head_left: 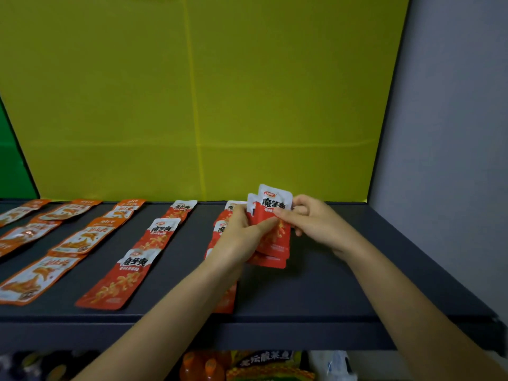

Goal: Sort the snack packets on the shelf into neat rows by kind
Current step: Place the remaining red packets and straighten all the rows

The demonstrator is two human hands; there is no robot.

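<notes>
My left hand [242, 235] holds a small stack of red-and-white snack packets [273, 229] upright above the dark shelf [316, 284], thumb across the front. My right hand [310, 218] pinches the top edge of the front packet in that stack. A row of red packets of the same kind [137, 265] runs front to back left of centre. A second row of red packets [226, 298] lies partly hidden under my left arm. Orange-and-white packets [79, 239] of another kind lie in rows at the far left.
A yellow-green panel [206, 92] backs the shelf and a grey wall [453, 133] closes its right side. The right part of the shelf has no packets on it. Bottles and bagged goods [261, 365] sit on the level below the front edge.
</notes>
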